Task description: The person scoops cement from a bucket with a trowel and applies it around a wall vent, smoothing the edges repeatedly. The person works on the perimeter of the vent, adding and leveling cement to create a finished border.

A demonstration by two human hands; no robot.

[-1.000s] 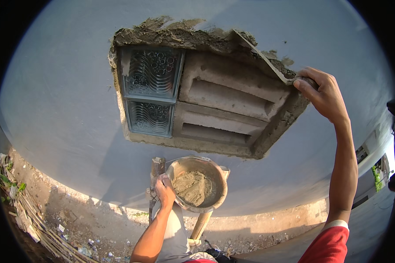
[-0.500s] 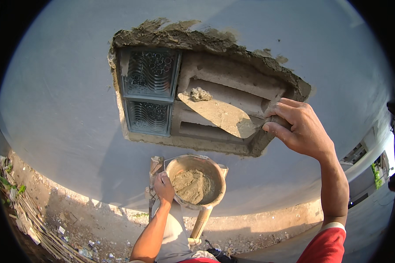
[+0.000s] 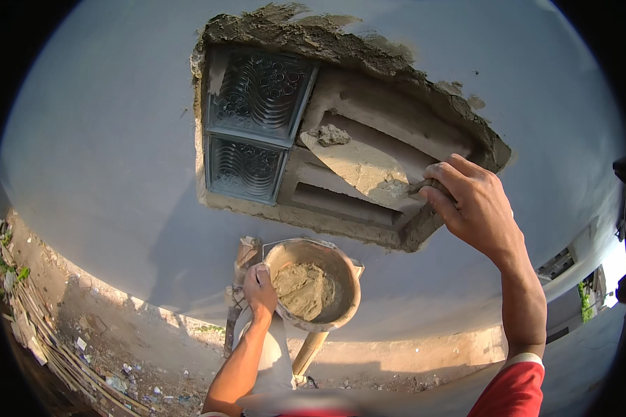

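Note:
My right hand (image 3: 476, 208) is closed around the handle of a trowel (image 3: 368, 170), raised in front of the wall opening. A small lump of wet mortar (image 3: 332, 135) sits near the tip of the blade, which is smeared with mortar. Behind the blade are slotted masonry vent blocks (image 3: 389, 118), partly covered by it. To their left, two patterned glass blocks (image 3: 257, 94) are set one above the other. Below the opening, my left hand (image 3: 259, 288) grips the left rim of a mortar-stained bucket (image 3: 351, 306) holding grey-brown mortar (image 3: 306, 290).
Rough mortar (image 3: 306, 35) edges the opening in the smooth grey wall (image 3: 104, 139). A bamboo pole (image 3: 309, 352) stands under the bucket. Down on the left lie long thin sticks (image 3: 49, 347) and littered ground (image 3: 160, 368).
My view has shifted, so the opening appears farther up and right. The trowel stays before the vent blocks with its lump of mortar; my left hand stays on the bucket rim.

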